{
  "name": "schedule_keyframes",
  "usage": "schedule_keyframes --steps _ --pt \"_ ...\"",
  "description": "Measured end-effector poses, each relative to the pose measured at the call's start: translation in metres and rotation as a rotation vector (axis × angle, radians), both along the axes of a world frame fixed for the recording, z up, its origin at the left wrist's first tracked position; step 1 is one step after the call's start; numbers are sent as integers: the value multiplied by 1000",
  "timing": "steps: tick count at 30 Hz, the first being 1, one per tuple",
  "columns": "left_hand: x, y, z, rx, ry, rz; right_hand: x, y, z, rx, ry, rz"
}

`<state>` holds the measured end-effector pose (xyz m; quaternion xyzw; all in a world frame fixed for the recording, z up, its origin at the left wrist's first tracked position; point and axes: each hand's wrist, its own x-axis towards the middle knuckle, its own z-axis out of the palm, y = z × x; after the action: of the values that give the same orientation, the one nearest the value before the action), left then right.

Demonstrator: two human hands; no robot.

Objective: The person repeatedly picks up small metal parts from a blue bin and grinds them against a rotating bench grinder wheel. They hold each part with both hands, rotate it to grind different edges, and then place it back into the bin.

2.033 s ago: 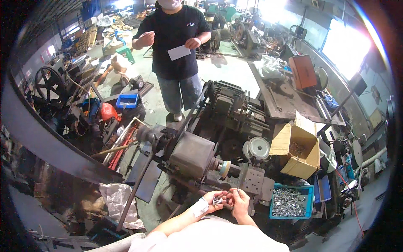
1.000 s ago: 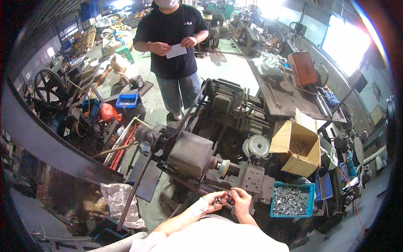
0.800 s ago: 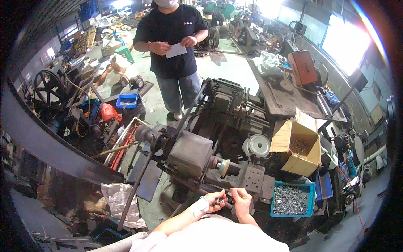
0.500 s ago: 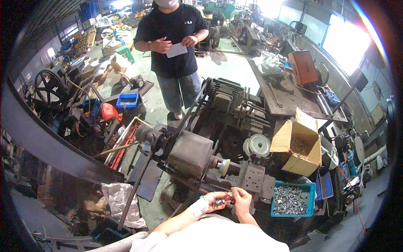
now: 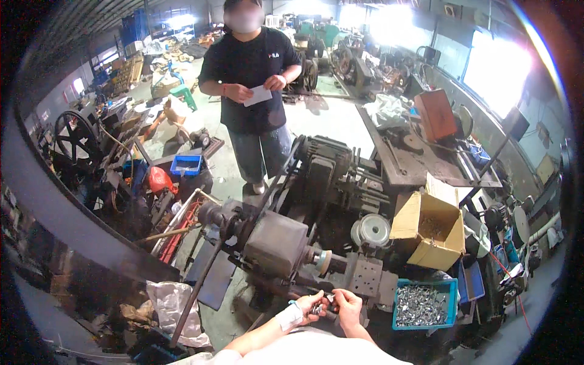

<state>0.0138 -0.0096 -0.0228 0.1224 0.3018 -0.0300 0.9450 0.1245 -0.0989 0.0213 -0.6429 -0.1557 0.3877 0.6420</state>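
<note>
Metal parts (image 5: 316, 309) in left hand (image 5: 308, 303), right hand (image 5: 348, 305) alongside

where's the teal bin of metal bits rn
The teal bin is at the lower right of the head view, to the right of the right hand and below the open cardboard box in the picture.

This is a metalworking workshop, shown by the dark grey, belt-driven metal machine (image 5: 275, 238) in front and the black spoked wheel (image 5: 75, 138) amid clutter at left. Small, silvery metal parts (image 5: 421, 306) lie heaped between the edges of a blue, rectangular plastic crate (image 5: 452, 304) near that machine, and a reddish-brown, boxy case (image 5: 435, 115) stands towards the right edge of a dark, flat-topped table (image 5: 420, 170). More wheeled machinery (image 5: 310, 74) stands farther back.
</note>
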Motion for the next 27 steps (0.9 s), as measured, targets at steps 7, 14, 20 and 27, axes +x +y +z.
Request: schedule_keyframes --steps 7,14,20,27 --pt "-1 -8 19 505 69 -31 1 -3 -9 -9 -52 35" --pt "2 -8 29 772 125 -13 0 3 -13 26 -207 45" --pt "1 -9 26 817 135 14 2 3 -20 -5 -208 74" --pt "2 -4 40 914 127 10 3 6 -13 -7 -158 63"
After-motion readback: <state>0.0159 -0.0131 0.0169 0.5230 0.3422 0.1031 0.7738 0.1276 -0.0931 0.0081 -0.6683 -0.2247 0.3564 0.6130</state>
